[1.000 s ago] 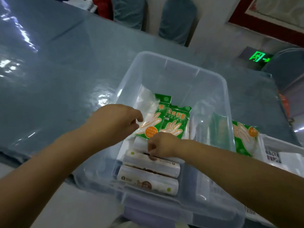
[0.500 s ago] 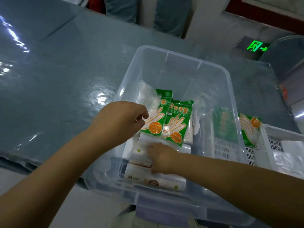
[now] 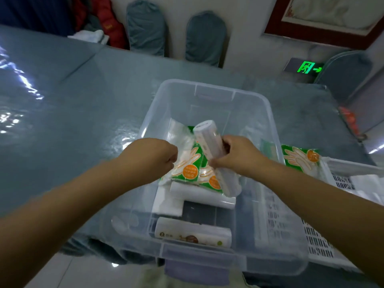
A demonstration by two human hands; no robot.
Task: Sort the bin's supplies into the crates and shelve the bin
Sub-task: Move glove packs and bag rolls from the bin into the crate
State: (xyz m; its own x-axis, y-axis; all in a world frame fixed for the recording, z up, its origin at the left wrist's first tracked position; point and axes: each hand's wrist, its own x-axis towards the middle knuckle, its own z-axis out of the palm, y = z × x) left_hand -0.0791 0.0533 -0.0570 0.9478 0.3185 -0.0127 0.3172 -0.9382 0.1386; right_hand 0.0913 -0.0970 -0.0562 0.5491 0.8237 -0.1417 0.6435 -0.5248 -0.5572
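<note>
White roll (image 3: 208, 141) in right hand (image 3: 239, 155)

1. White crate (image 3: 340, 183), right of the clear bin (image 3: 207, 94): cut off by the frame's right edge.
2. Roll (image 3: 209, 142) above the bin: lower end motion-blurred.
3. Glove packets (image 3: 187, 169) inside the bin: print too small to read.
</note>
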